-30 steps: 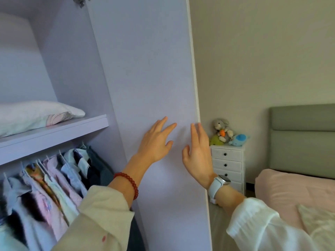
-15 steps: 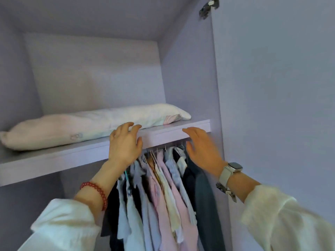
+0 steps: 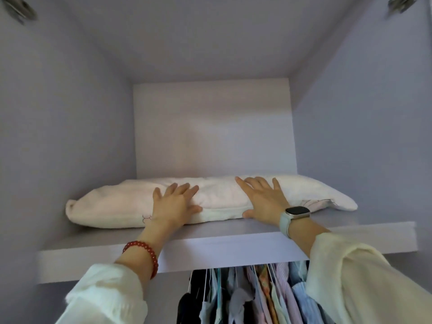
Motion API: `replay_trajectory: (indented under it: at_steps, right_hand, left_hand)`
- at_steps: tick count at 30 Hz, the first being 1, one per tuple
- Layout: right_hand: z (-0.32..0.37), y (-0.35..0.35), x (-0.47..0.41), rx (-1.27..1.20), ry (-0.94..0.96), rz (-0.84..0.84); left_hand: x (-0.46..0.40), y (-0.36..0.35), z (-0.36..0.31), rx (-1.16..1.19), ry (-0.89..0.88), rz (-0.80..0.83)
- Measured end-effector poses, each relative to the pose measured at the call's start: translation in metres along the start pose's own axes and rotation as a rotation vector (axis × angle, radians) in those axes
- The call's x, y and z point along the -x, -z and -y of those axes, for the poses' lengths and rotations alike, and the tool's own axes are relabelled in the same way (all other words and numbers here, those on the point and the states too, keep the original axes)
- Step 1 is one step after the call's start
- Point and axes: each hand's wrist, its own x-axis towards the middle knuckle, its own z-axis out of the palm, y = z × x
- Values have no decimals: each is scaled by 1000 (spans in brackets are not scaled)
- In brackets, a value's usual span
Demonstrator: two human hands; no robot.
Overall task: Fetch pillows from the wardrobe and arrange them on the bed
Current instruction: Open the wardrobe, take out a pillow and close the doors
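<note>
Left hand (image 3: 174, 203) and right hand (image 3: 263, 198) lie flat, fingers spread wide, on a white pillow (image 3: 215, 199) between them on the wardrobe shelf (image 3: 210, 249), likely ready to pull it out.

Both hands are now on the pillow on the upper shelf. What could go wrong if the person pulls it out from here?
1. The left hand and right hand lie flat on the pillow, not curled round it, so they may slip when pulling.
2. The pillow is long and limp; its free ends could sag and drag over the shelf edge.
3. A dropping end might brush the hanging clothes below.
</note>
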Motion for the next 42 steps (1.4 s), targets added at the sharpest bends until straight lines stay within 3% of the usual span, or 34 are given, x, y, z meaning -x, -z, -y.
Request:
replay_trajectory:
  at_steps: [3, 8, 13, 23, 31, 34, 39, 42]
  right_hand:
    - [4, -8, -2, 78, 4, -187]
    - [24, 19, 31, 52, -20, -435]
    - [46, 61, 117, -131, 51, -677]
    - [91, 122, 298, -218, -28, -759]
    - [86, 172, 363, -203, -11, -832]
    - [78, 173, 377, -193, -71, -731]
    - [59, 123, 438, -219, -249, -238]
    - [49, 109, 482, -260, -355, -38]
  left_hand:
    - [3, 1, -5, -36, 0, -180]
    - [51, 23, -13, 170, -18, -427]
    - [127, 59, -14, 256, -111, -599]
    - [293, 127, -50, 394, -251, -754]
    - [345, 176, -91, 417, -243, -887]
    - [345, 177, -105, 464, -226, -767]
    - [385, 119, -145, 619, -129, -318]
    - [412, 91, -173, 690, -124, -134]
